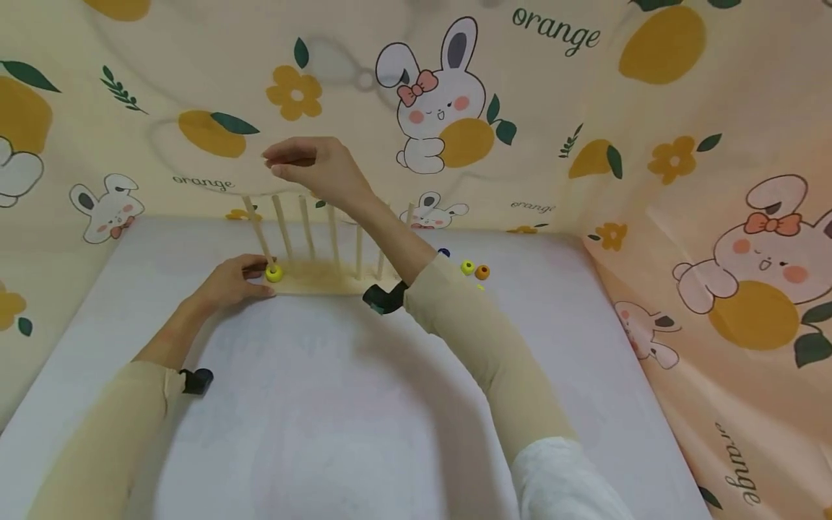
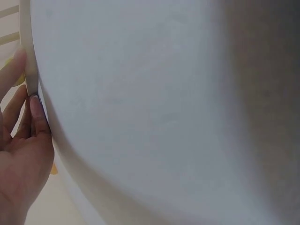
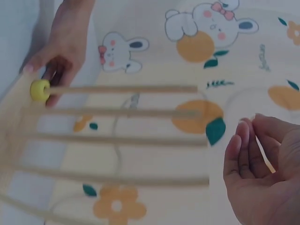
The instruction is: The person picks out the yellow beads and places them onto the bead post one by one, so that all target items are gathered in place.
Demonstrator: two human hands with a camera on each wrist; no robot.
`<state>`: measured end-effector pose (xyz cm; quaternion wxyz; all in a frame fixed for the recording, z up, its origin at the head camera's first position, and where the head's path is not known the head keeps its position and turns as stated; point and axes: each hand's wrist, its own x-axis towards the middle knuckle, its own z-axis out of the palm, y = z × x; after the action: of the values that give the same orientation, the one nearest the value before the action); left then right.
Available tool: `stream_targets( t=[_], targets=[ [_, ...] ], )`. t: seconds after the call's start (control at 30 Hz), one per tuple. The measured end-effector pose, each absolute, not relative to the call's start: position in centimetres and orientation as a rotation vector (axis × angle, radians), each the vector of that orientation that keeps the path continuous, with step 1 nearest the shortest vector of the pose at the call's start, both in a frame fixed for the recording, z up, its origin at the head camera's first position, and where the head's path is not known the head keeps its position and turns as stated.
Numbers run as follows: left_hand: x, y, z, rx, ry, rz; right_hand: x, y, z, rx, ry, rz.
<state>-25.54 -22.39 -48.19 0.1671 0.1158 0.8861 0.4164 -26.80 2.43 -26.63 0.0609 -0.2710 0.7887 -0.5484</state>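
A wooden peg rack (image 1: 312, 280) with a row of upright pegs stands toward the back of the table. One yellow bead (image 1: 274, 274) sits around the foot of its leftmost peg (image 1: 258, 231). My left hand (image 1: 229, 283) grips the rack's left end, thumb at the front edge and fingers beside the bead. In the left wrist view, the fingertips of that left hand (image 2: 28, 140) meet the base's edge. My right hand (image 1: 318, 170) is raised above the leftmost pegs. In the right wrist view, this right hand (image 3: 262, 168) has loosely bent fingers near the thumb, with nothing visible between them.
Right of the rack lie loose beads: a yellow-green bead (image 1: 467, 267), an orange bead (image 1: 482, 272) and a dark blue bead (image 1: 444, 252). A printed cloth (image 1: 351, 43) hangs behind the table. My right forearm (image 1: 403, 245) crosses over the rack's right part.
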Motion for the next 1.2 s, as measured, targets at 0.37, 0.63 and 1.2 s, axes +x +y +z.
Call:
stream_targets(
  t=[0.37,0.63,1.2],
  targets=[
    [-25.2,-22.1,-47.8,0.33,2.518,1.214,-27.6,7.7,-27.0,-0.763,2.416,-1.732],
    [-24.7,-22.5,-47.8,0.324,2.518,1.212,-26.8,11.3,-26.7,-0.762,2.475,-1.728],
    [-25.4,-22.0,-47.6,0.372,2.509,1.224,-25.3,18.7,-27.5,-0.6,2.593,-1.718]
  ],
)
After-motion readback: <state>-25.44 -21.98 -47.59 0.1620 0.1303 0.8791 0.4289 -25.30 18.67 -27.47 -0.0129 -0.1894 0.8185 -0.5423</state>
